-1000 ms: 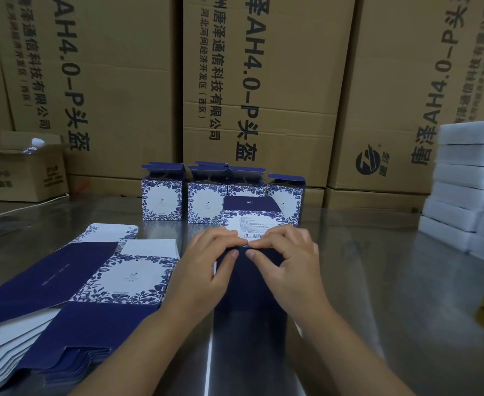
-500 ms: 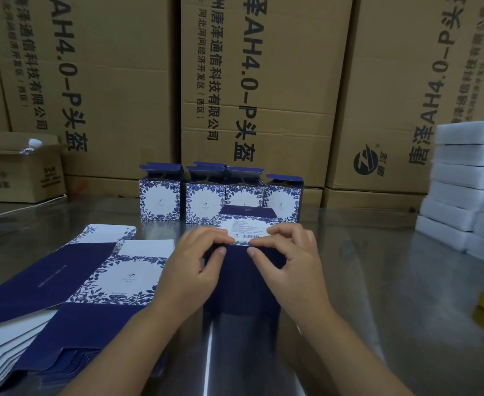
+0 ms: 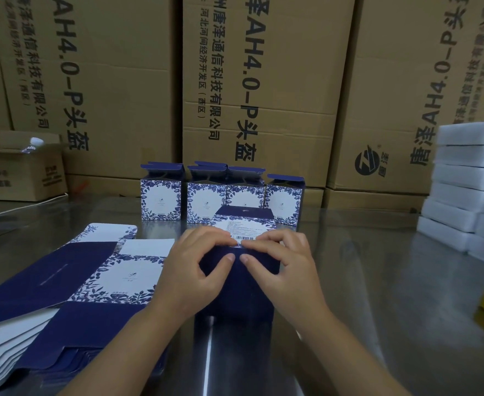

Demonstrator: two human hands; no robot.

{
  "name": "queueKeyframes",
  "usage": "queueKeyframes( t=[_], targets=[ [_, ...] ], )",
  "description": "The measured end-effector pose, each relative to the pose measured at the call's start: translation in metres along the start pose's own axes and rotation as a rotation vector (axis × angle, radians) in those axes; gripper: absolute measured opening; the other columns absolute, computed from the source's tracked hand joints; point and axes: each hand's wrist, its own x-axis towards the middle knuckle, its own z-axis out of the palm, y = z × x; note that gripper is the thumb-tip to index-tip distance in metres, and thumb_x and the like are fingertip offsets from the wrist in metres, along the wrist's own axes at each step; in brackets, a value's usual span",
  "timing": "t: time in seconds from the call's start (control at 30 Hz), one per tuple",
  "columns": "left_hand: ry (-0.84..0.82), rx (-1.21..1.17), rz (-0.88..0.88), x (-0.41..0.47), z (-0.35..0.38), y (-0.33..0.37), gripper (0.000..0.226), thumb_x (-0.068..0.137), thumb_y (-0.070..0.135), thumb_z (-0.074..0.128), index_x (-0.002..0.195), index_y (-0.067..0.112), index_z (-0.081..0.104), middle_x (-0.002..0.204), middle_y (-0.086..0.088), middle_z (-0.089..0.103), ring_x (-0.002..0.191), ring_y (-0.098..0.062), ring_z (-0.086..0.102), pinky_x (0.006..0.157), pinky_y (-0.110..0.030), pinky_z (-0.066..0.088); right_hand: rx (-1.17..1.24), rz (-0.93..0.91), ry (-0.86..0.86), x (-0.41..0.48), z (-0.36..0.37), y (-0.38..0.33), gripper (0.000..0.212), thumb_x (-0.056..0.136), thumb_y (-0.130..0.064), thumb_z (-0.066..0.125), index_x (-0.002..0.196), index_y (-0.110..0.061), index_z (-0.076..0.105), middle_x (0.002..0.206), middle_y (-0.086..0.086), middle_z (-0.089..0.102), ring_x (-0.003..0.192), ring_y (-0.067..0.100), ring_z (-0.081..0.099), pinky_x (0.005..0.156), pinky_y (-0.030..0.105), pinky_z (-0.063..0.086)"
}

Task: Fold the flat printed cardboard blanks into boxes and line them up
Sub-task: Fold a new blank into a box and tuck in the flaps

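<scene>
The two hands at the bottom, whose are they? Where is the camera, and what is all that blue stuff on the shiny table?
They belong to a person, not a machine. The camera sits on that person's head and looks down, so you see what they see. The left hand and right hand both pinch the top edge of a half-folded box, dark blue with a white label. On the left of the metal table lies a pile of flat blanks, boxes not yet folded. Behind the hands, finished boxes stand in a row with their top flaps up. On the right are white blocks in a stack, and big brown cartons stand at the back.
</scene>
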Motion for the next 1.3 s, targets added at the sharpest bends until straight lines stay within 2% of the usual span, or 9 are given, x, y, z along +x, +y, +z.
queueKeyframes(
  t=[0.13, 0.27, 0.37, 0.47, 0.57, 0.83, 1.1, 1.2, 1.3],
  targets=[
    [0.014, 0.019, -0.024, -0.001, 0.004, 0.002, 0.029, 0.084, 0.041, 0.052, 0.101, 0.028, 0.072, 0.101, 0.023, 0.059, 0.101, 0.003, 0.050, 0.092, -0.013, 0.036, 0.009, 0.025, -0.003, 0.000, -0.001, 0.000, 0.020, 0.075, -0.022, 0.077, 0.094, -0.029, 0.075, 0.090, -0.017, 0.058, 0.100, 0.003, 0.046, 0.088, 0.007, 0.032],
    [0.052, 0.036, -0.011, 0.000, 0.007, 0.001, 0.021, 0.083, 0.028, 0.061, 0.100, 0.029, 0.073, 0.099, 0.026, 0.058, 0.098, 0.003, 0.049, 0.090, -0.014, 0.037, 0.051, 0.053, 0.002, 0.001, -0.002, 0.001, 0.016, 0.075, -0.022, 0.077, 0.090, -0.029, 0.075, 0.087, -0.016, 0.062, 0.099, 0.001, 0.047, 0.086, 0.005, 0.032],
    [0.061, 0.040, 0.006, 0.001, 0.008, 0.001, 0.019, 0.085, 0.032, 0.060, 0.099, 0.029, 0.073, 0.097, 0.027, 0.058, 0.097, 0.003, 0.050, 0.090, -0.019, 0.039, 0.077, 0.073, 0.005, 0.003, -0.001, 0.001, 0.012, 0.076, -0.023, 0.077, 0.087, -0.028, 0.076, 0.086, -0.015, 0.062, 0.099, 0.002, 0.046, 0.086, 0.005, 0.032],
    [0.074, 0.101, 0.077, 0.001, 0.009, 0.002, 0.025, 0.086, 0.034, 0.053, 0.094, 0.024, 0.074, 0.095, 0.021, 0.064, 0.096, 0.000, 0.052, 0.087, -0.029, 0.041, 0.098, 0.083, -0.020, 0.003, 0.000, 0.003, 0.009, 0.078, -0.023, 0.074, 0.086, -0.027, 0.075, 0.086, -0.015, 0.061, 0.100, 0.002, 0.045, 0.086, 0.007, 0.033],
    [0.092, 0.167, 0.142, 0.002, 0.011, 0.002, 0.024, 0.087, 0.030, 0.053, 0.089, 0.020, 0.075, 0.091, 0.014, 0.069, 0.096, -0.004, 0.054, 0.086, -0.032, 0.039, 0.089, 0.071, -0.045, 0.002, 0.001, 0.003, 0.005, 0.081, -0.024, 0.071, 0.084, -0.028, 0.073, 0.085, -0.017, 0.059, 0.099, 0.003, 0.044, 0.084, 0.007, 0.032],
    [0.088, 0.178, 0.135, 0.002, 0.010, 0.003, 0.024, 0.087, 0.030, 0.053, 0.089, 0.021, 0.075, 0.090, 0.015, 0.069, 0.092, -0.003, 0.055, 0.086, -0.028, 0.037, 0.052, 0.032, -0.047, 0.003, 0.003, 0.003, 0.004, 0.083, -0.023, 0.069, 0.083, -0.027, 0.070, 0.084, -0.018, 0.057, 0.097, 0.003, 0.045, 0.085, 0.014, 0.035],
    [0.089, 0.114, 0.072, 0.001, 0.011, 0.004, 0.028, 0.085, 0.034, 0.051, 0.097, 0.021, 0.073, 0.093, 0.020, 0.064, 0.090, 0.000, 0.052, 0.085, -0.025, 0.036, 0.020, -0.021, 0.010, -0.001, 0.005, 0.002, 0.012, 0.083, -0.023, 0.070, 0.091, -0.030, 0.072, 0.086, -0.018, 0.055, 0.094, 0.005, 0.046, 0.085, 0.014, 0.036],
    [0.108, 0.101, 0.039, 0.000, 0.012, 0.004, 0.033, 0.084, 0.037, 0.052, 0.105, 0.020, 0.071, 0.094, 0.025, 0.060, 0.090, 0.001, 0.050, 0.086, -0.024, 0.036, 0.028, -0.015, 0.017, -0.001, 0.006, 0.001, 0.011, 0.083, -0.020, 0.070, 0.090, -0.028, 0.072, 0.086, -0.017, 0.055, 0.094, 0.006, 0.046, 0.086, 0.020, 0.038],
    [0.100, 0.098, 0.036, 0.000, 0.012, 0.004, 0.031, 0.084, 0.036, 0.051, 0.103, 0.021, 0.070, 0.095, 0.026, 0.058, 0.091, 0.002, 0.049, 0.087, -0.022, 0.035, 0.036, 0.003, -0.008, -0.001, 0.007, -0.001, 0.008, 0.084, -0.021, 0.067, 0.088, -0.027, 0.071, 0.086, -0.017, 0.054, 0.095, 0.006, 0.044, 0.087, 0.031, 0.040]
  ],
)
